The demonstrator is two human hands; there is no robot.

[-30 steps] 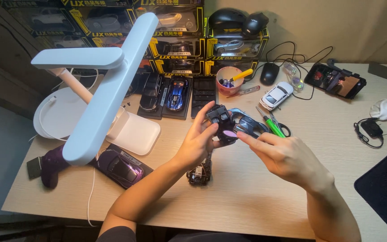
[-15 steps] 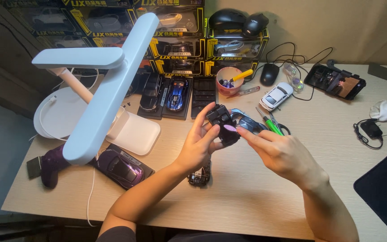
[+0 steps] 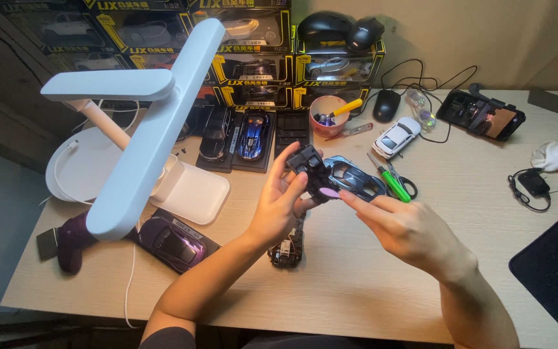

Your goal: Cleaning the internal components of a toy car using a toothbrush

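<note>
While both hands sit mid-surface, left hand (image 3: 278,210) holds a black chassis part (image 3: 309,169) up off the surface (image 3: 369,284), fingers (image 3: 292,190) curled round it, thumb side. Right hand (image 3: 408,229) w/ fingers pressed together, tips touching the part's underside next to a blue model car body (image 3: 356,179); can't tell if it's gripping. Another black chassis (image 3: 287,245) lies below the left wrist. Green screwdriver (image 3: 390,181) and scissors (image 3: 405,187) just beside the car body; white lamp (image 3: 143,129) at left.

White lamp (image 3: 143,129); purple model car (image 3: 174,238) — green-handled screwdriver (image 3: 392,183); pink cup (image 3: 328,113); black mouse (image 3: 387,105).
</note>
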